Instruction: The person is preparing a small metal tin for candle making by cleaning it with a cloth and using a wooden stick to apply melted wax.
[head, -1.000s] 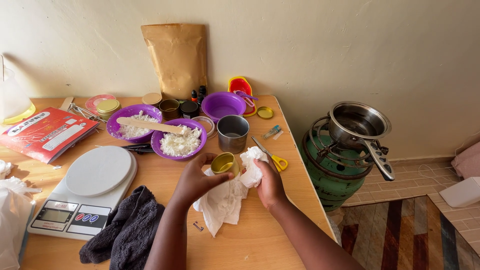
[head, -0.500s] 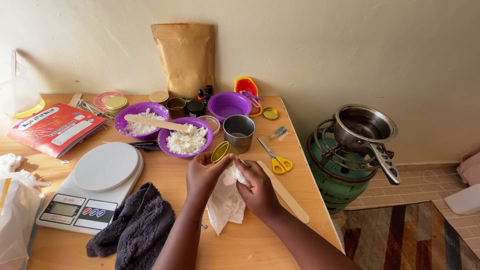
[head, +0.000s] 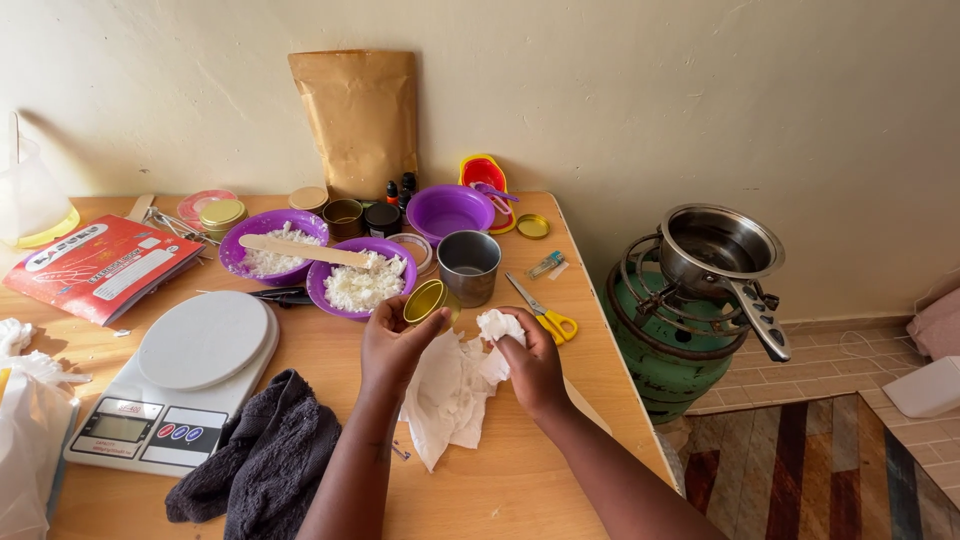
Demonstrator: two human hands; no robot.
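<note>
A small gold tin (head: 424,300) sits tilted in the left hand (head: 392,345), whose fingers are clamped around its rim, open side facing right, just above the near edge of the wooden table (head: 500,480). The right hand (head: 532,362) is closed on a bunched corner of white tissue paper (head: 452,392), which hangs down between both hands and spreads onto the tabletop. Just beyond the tin stands a grey metal cup (head: 468,266), and to its left a purple bowl of white flakes (head: 361,279) with a wooden stick (head: 303,251) laid across it and a second purple bowl (head: 268,247) behind. Yellow-handled scissors (head: 542,311) lie to the right of the hands. Farther back are an empty purple bowl (head: 449,212) and a brown paper pouch (head: 358,120) against the wall. At near left rest a white kitchen scale (head: 175,380) and a dark grey cloth (head: 262,460). Off the table's right side, a green gas burner (head: 665,345) carries a steel saucepan (head: 722,250).
</note>
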